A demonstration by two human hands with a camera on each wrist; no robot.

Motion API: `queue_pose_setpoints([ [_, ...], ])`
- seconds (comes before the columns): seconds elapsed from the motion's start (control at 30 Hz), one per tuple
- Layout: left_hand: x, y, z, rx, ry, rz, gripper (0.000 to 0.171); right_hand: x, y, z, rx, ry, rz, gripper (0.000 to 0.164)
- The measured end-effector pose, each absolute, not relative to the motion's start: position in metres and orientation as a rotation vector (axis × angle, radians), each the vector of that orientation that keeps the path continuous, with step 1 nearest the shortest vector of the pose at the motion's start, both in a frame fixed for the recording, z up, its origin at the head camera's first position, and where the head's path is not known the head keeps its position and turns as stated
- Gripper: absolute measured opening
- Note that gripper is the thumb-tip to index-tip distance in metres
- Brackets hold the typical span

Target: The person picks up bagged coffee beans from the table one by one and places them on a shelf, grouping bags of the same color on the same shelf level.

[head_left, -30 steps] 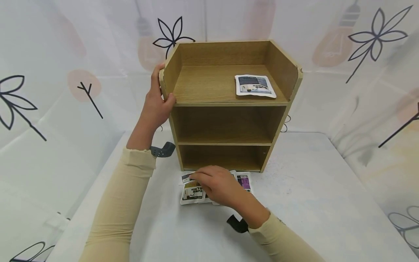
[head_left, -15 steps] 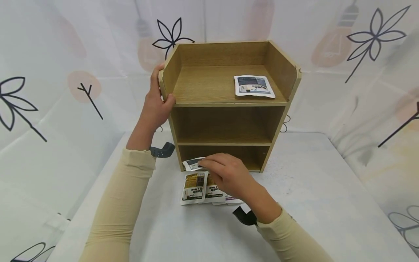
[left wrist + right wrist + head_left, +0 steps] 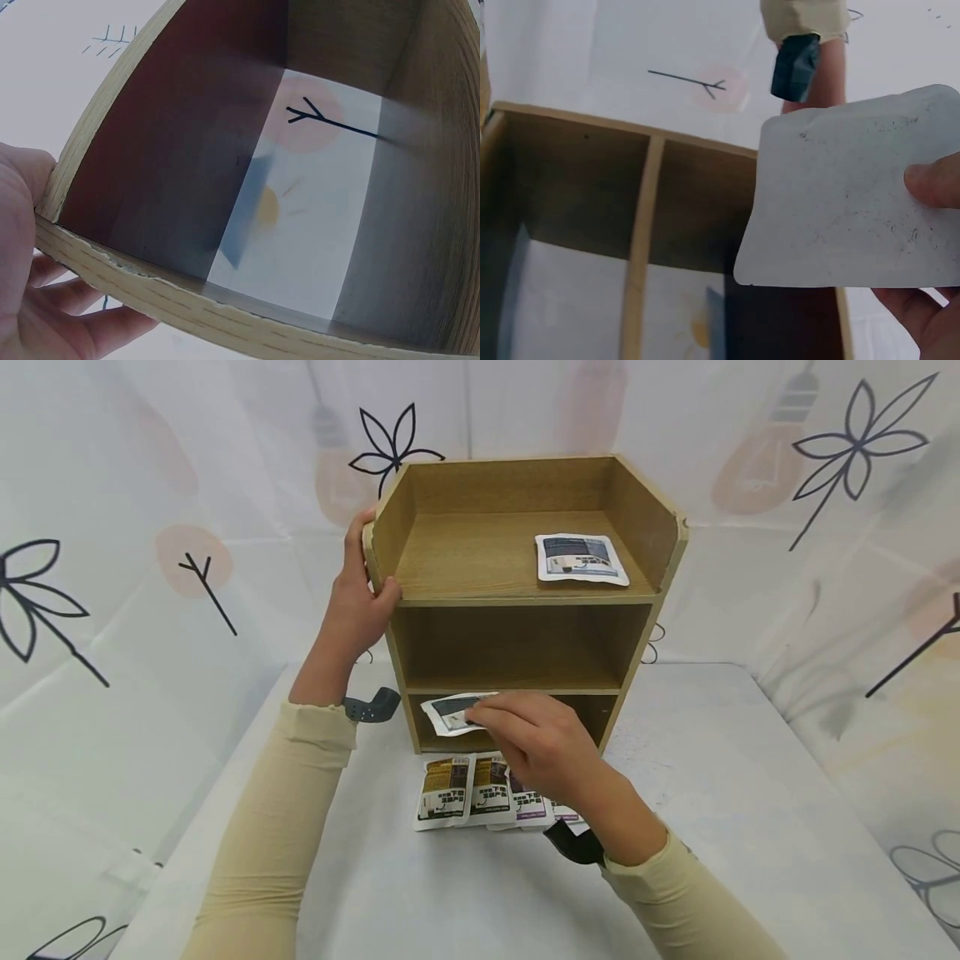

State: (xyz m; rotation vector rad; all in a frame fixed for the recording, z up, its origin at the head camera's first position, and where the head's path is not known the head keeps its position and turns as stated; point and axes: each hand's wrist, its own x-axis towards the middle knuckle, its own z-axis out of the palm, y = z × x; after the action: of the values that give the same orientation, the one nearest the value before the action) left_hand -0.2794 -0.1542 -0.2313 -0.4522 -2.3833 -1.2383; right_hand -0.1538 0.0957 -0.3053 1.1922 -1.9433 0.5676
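A small wooden shelf unit (image 3: 480, 602) stands upright on the white table, with a walled top and two compartments below. My left hand (image 3: 356, 610) grips the upper edge of its left side panel, thumb in front and fingers round the outside. Between thumb and fingers, my right hand (image 3: 540, 743) pinches a flat white packet (image 3: 450, 717) with a dark printed label. That packet is in the air before the lowest compartment; its plain white back (image 3: 840, 195) faces the right wrist camera. Below lie several overlapping packets (image 3: 444, 793) with brown or purple labels, partly hidden by my right hand.
A blue-and-white packet (image 3: 581, 562) lies on the right of the unit's top. The white table (image 3: 720, 793) extends to both sides and toward me. Behind it hangs a patterned white sheet (image 3: 262, 468). In the left wrist view, the unit's compartment (image 3: 187, 150) appears without a back panel.
My right hand has lifted the packet from above the row on the table up to the lowest compartment, uncovering more of the row. My left hand has stayed on the shelf unit.
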Motion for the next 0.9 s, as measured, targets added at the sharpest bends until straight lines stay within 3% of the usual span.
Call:
queue_pose_setpoints([
  [0.9,-0.28,-0.155,-0.233,-0.441,-2.389,-1.234,0.074,-0.15,0.1,-0.257,1.147,-1.643,0.57,0.02],
])
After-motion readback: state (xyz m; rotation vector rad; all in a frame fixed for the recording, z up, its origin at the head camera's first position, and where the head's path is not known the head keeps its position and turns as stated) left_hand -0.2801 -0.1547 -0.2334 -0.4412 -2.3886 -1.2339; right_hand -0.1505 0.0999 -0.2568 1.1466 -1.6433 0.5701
